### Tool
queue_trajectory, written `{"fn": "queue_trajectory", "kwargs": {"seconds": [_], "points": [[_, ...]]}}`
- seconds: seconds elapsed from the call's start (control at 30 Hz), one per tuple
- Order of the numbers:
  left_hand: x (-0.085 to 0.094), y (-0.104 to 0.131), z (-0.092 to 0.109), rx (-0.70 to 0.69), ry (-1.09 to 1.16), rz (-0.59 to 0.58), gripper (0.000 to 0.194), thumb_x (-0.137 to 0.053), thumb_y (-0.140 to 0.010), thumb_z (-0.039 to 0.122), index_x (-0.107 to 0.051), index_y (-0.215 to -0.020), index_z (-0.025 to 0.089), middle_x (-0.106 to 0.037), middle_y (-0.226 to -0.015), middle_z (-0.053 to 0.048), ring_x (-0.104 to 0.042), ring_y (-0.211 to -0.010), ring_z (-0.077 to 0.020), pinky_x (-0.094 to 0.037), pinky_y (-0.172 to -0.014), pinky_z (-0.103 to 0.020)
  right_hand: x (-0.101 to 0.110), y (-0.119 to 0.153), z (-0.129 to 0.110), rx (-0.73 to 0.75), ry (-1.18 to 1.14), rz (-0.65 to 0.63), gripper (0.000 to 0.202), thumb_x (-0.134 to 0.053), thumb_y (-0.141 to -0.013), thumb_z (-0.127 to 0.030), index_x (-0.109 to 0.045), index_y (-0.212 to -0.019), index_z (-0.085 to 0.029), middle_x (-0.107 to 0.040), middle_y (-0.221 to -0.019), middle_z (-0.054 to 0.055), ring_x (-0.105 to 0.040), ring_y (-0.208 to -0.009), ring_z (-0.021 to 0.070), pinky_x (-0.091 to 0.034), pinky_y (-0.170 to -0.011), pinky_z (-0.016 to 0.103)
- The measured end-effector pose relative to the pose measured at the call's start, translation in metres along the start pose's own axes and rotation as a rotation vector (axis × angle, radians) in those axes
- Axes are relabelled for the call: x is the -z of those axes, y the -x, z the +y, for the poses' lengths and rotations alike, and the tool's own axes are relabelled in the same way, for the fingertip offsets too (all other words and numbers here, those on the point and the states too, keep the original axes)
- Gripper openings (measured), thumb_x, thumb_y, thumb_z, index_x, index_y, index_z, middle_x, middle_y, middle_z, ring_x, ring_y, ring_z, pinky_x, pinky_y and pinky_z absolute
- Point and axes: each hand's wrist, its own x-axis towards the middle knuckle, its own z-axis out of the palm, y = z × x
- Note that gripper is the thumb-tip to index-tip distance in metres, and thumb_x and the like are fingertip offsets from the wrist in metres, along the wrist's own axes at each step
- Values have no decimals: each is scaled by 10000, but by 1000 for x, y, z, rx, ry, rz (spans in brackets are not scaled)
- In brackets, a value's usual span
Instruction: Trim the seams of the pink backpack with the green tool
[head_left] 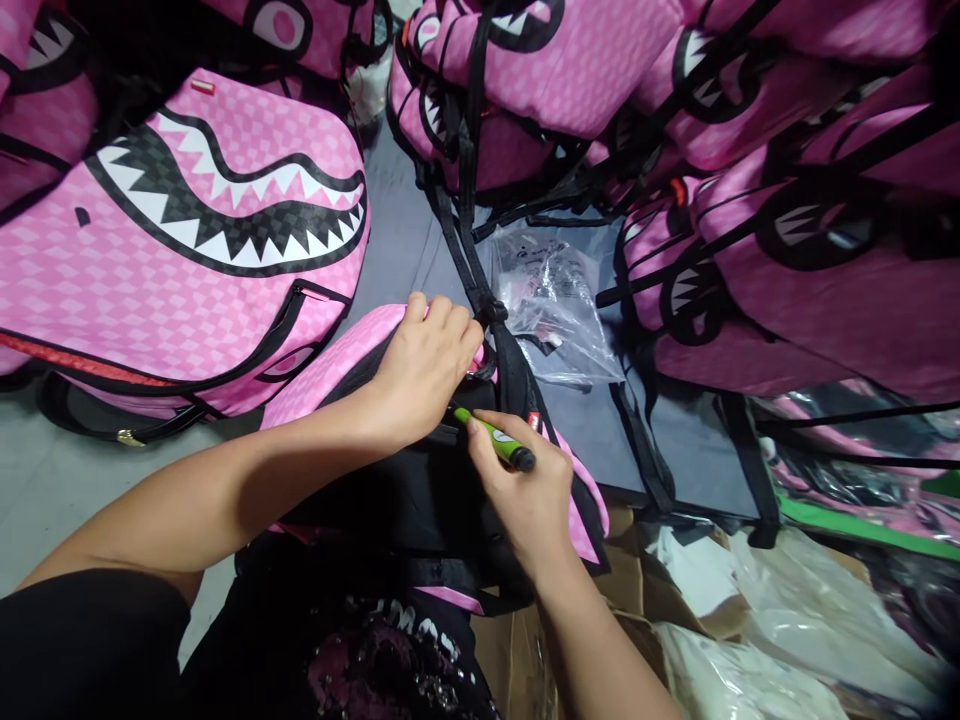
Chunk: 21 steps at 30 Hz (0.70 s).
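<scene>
1. Right hand: fingers curled tight around a green pen, tip against the black back panel of the pink backpack
2. Left hand: fingers bent, pressing the backpack's top
3. Shark-mouth backpack: left of it
4. Plastic bag: right of it

Both forearms bare; no watch, rings or gloves seen on left hand or right hand. Black short sleeve at left upper arm. Black top with pale lettering and small shiny studs.

Pink checkered backpack with black back; green and black pen; pink bag with black-and-white shark teeth
</scene>
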Motion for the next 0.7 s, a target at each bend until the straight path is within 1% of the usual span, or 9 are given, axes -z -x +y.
{"fn": "queue_trajectory", "kwargs": {"seconds": [0.17, 0.23, 0.37, 0.43, 0.5, 0.57, 0.63, 0.7], "points": [[0, 1, 1, 5, -7, 10, 274, -499, -851, 148, -540, -1120, 118, -579, -1036, -114, -505, -1000, -285, -346, -887, -419, 3, -1, -1, 14, 0, -22, 192, -593, -867, -327, -724, -873, -186, -764, -840, 49, -701, -727, 183, -566, -730, 308], [0, 1, 1, 3, 0, 12, 292, -504, -843, 147, -537, -1131, 113, -577, -1051, -119, -507, -1010, -293, -342, -901, -428, 3, -1, -1, 17, 31, -5, 185, -592, -868, -321, -720, -862, -188, -766, -845, 54, -702, -728, 187, -564, -736, 317], [0, 1, 2, 10, 6, 1, 289, -480, -852, 126, -540, -1134, 109, -580, -1055, -121, -513, -1009, -295, -339, -919, -436, 1, 0, 0, 80, 16, 1, 193, -571, -880, -318, -714, -888, -190, -766, -871, 61, -707, -761, 194, -565, -748, 323], [1, 1, 1, 12, -5, 5, 297, -482, -857, 142, -536, -1147, 110, -582, -1055, -122, -509, -1007, -301, -348, -912, -435, 0, 0, 0, 89, 63, 2, 194, -571, -883, -327, -711, -881, -193, -764, -857, 59, -709, -749, 195, -560, -724, 317], [2, 1, 1, 8, -12, 15, 335, -508, -850, 168, -526, -1178, 105, -581, -1063, -123, -509, -1008, -304, -350, -921, -438, 2, -1, 0, 121, 114, 6, 186, -569, -884, -319, -706, -865, -195, -764, -850, 62, -713, -746, 197, -556, -715, 313], [2, 2, 1, 11, -19, 14, 386, -540, -837, 185, -514, -1212, 99, -581, -1073, -123, -513, -1013, -303, -352, -933, -440, 4, -3, -1, 177, 113, -13, 176, -560, -888, -302, -702, -869, -199, -764, -856, 61, -715, -751, 194, -555, -714, 302], [2, 2, 3, 19, -27, 13, 435, -577, -822, 211, -505, -1236, 98, -580, -1085, -125, -514, -1019, -302, -361, -928, -439, 6, -3, -2, 189, 137, -35, 180, -551, -892, -303, -696, -845, -207, -756, -803, 45, -705, -692, 183, -544, -657, 282], [2, 2, 5, 21, -40, 4, 475, -615, -808, 244, -503, -1246, 99, -583, -1083, -121, -517, -1017, -298, -378, -913, -432, 7, -4, -3, 160, 199, -31, 207, -542, -896, -328, -688, -807, -211, -742, -744, 33, -687, -622, 179, -515, -580, 272]]}}
